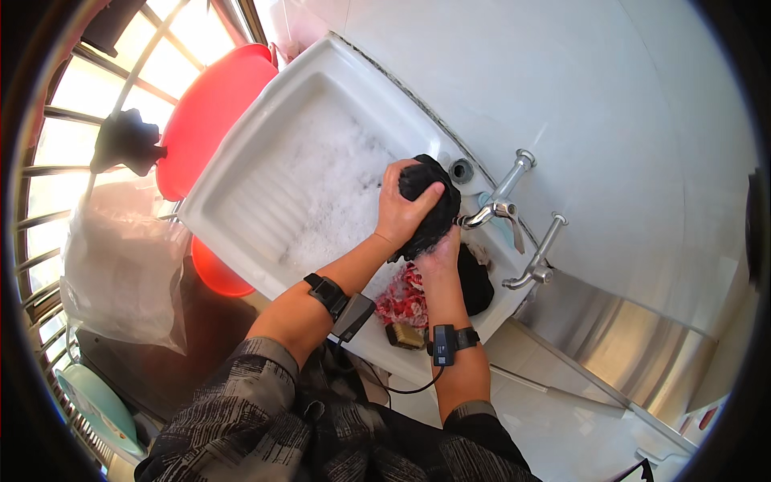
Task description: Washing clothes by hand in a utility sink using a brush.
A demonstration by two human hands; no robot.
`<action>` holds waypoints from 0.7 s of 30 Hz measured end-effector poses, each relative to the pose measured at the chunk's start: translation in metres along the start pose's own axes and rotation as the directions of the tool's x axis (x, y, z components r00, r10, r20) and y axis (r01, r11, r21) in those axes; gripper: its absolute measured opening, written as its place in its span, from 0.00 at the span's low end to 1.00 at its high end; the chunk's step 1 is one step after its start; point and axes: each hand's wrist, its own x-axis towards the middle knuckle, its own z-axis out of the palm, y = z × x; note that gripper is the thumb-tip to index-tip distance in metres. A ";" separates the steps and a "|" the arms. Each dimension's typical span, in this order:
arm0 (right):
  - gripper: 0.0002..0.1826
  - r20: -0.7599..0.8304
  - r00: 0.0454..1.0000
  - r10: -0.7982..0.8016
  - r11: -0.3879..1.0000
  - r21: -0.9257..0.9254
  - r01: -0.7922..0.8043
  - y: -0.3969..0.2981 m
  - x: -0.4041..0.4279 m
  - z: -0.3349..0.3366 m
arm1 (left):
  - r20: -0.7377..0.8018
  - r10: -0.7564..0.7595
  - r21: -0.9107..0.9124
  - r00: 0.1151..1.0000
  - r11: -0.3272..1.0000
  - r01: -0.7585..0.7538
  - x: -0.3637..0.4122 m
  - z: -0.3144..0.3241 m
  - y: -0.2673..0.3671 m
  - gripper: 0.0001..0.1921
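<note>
A bunched black cloth (429, 208) hangs over the right part of a white laundry sink (253, 129). My left hand (400, 208) grips its upper left side, thumb across the top. From beneath, my right hand (443, 252) supports the same cloth, its fingers partly hidden. Beside them is the mouth of a chrome faucet (491, 211); whether water runs cannot be made out. White suds (343, 175) cover much of the basin and its ribbed washboard slope. Below my hands lie a red and white patterned cloth (405, 298) and another black cloth (474, 280).
A brush (405, 336) rests on the sink's near edge. A second faucet (538, 268) juts from the tiled wall at the right. Left of the sink are a red basin (217, 114), a clear plastic bag (126, 265) and a pale green basin (99, 410). Cables hang from my forearm bands.
</note>
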 end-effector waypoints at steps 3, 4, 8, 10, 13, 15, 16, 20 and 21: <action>0.20 0.173 0.975 -0.138 0.990 0.021 0.137 0.000 0.017 -0.012 | 0.164 0.266 0.230 0.950 0.926 -0.299 -0.015 0.011 0.003 0.22; 0.19 0.137 0.977 -0.164 0.986 0.007 0.165 0.002 0.024 -0.020 | 0.162 0.264 0.255 0.951 0.920 -0.299 -0.015 0.015 0.001 0.20; 0.14 0.405 0.869 -0.284 0.947 -0.026 0.321 0.004 0.031 -0.013 | 0.180 0.203 0.279 0.962 0.928 -0.248 -0.012 0.006 -0.013 0.16; 0.12 0.382 0.887 -0.258 0.956 -0.029 0.291 0.003 0.026 -0.007 | 0.185 0.131 0.234 0.974 0.957 -0.173 -0.011 0.003 -0.016 0.15; 0.09 0.362 0.890 -0.278 0.943 -0.076 0.325 -0.002 0.032 -0.015 | 0.196 0.032 0.181 0.980 0.981 -0.069 -0.010 0.005 -0.016 0.14; 0.08 0.375 0.876 -0.303 0.923 -0.114 0.368 -0.004 0.038 -0.019 | 0.184 0.010 0.192 0.983 0.980 -0.046 -0.009 0.005 -0.017 0.14; 0.07 0.422 0.873 -0.245 0.938 -0.123 0.323 -0.008 0.036 -0.021 | 0.170 0.055 0.179 0.984 0.980 -0.085 -0.015 0.006 -0.021 0.14; 0.14 0.365 0.914 -0.177 0.979 -0.025 0.200 -0.019 0.014 -0.060 | 0.239 -0.021 0.191 0.971 0.981 -0.025 -0.042 -0.002 -0.020 0.19; 0.18 0.195 0.969 -0.150 0.987 -0.026 0.158 -0.019 0.003 -0.064 | 0.285 -0.098 0.178 0.953 0.983 0.048 -0.043 -0.008 -0.017 0.22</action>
